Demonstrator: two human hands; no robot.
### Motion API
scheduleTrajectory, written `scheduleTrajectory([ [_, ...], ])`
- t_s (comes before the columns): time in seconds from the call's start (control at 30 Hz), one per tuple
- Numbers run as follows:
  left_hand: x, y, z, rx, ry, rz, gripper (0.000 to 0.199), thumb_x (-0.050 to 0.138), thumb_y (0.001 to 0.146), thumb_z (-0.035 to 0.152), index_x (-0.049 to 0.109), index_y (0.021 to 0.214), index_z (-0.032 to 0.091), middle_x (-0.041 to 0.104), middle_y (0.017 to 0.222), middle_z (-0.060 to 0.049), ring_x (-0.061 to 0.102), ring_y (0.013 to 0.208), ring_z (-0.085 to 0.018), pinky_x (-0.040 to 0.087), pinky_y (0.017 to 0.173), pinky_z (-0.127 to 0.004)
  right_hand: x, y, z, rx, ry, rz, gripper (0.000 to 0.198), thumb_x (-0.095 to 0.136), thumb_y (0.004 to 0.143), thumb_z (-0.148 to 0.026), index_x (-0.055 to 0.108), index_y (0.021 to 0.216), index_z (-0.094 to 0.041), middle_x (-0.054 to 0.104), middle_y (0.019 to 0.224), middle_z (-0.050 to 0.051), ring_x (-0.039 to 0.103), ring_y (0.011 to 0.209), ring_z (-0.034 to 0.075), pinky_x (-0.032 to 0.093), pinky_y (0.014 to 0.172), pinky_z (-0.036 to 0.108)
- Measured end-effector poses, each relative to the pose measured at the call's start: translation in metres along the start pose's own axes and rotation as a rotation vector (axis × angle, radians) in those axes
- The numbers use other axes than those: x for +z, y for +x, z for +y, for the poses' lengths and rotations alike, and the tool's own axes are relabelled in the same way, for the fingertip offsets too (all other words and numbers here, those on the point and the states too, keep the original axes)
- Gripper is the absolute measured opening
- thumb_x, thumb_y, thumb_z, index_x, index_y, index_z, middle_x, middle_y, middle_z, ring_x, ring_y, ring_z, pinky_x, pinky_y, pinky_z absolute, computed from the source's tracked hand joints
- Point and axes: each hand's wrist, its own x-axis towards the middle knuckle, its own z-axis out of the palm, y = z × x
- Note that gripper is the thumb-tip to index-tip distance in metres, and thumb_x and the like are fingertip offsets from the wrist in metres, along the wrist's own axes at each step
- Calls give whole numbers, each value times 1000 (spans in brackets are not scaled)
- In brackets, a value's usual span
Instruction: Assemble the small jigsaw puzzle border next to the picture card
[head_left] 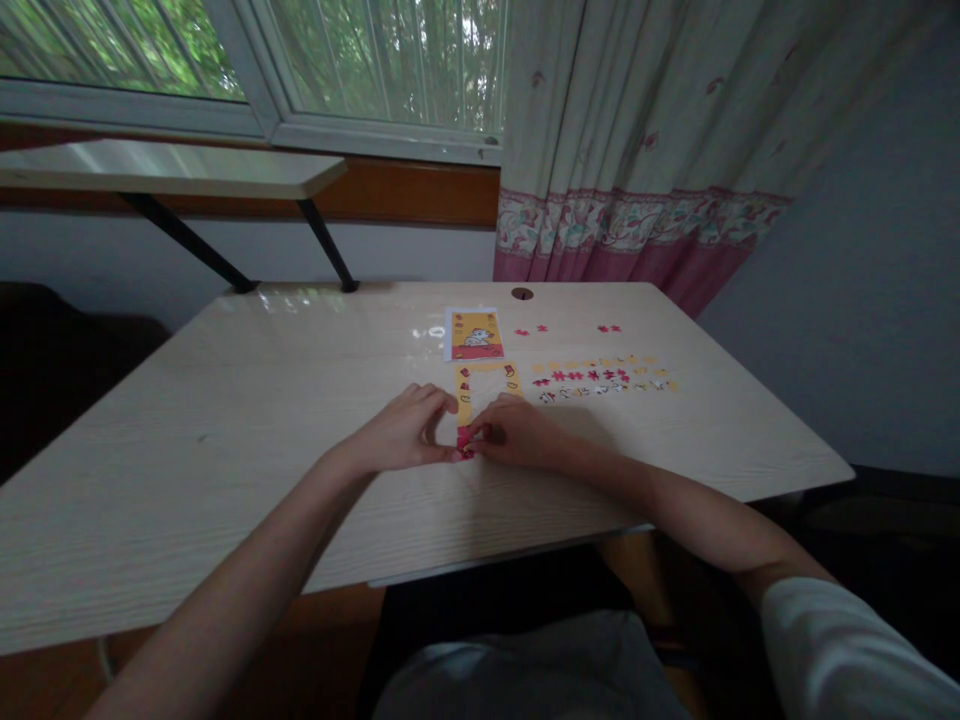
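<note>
A partly assembled jigsaw puzzle (463, 392) lies in front of me, its yellow edge pieces framing bare tabletop, with red pieces at the lower left corner. My left hand (405, 425) is at the puzzle's left side, thumb and index finger apart in a C shape, the thumb tip touching the lower left corner. My right hand (521, 432) reaches in from the right, fingertips pinched at a red puzzle piece (466, 452) in that corner. The hand hides part of the puzzle's lower right. Just beyond lies a reference picture (475, 335) of a white cartoon animal on yellow and red.
Loose red puzzle pieces (574, 377) lie in rows with yellow and white ones to the right. A few more red pieces (609, 328) lie farther back. A raised shelf (172, 170) stands at the back left of the wooden table (262, 400), near a curtain (630, 200).
</note>
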Motion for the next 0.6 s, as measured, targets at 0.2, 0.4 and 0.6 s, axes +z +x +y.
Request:
scheduleTrajectory([
  [0.2, 3, 0, -2, -4, 17, -2, 60, 70, 64, 66, 59, 96, 17, 60, 94, -8, 53, 89, -26, 42, 79, -38, -1, -4, 1, -42, -14, 16, 16, 67, 81, -21, 72, 96, -17, 69, 79, 4, 59, 76, 15, 43, 78, 29],
  [0.4, 2, 0, -4, 8, 23, -6, 56, 71, 65, 63, 59, 95, 17, 61, 94, -7, 53, 89, -25, 41, 80, -37, 1, -10, 2, -190, -114, -45, 18, 60, 86, -19, 71, 100, -22, 70, 93, 6, 61, 86, 16, 45, 84, 32],
  [0.6, 0, 1, 0, 3, 30, -28, 53, 70, 66, 61, 58, 95, 18, 61, 94, -6, 53, 89, -25, 41, 79, -36, 4, -16, -1, -222, -192, -26, 18, 58, 88, -21, 70, 102, -19, 70, 108, 7, 59, 99, 20, 43, 90, 35],
])
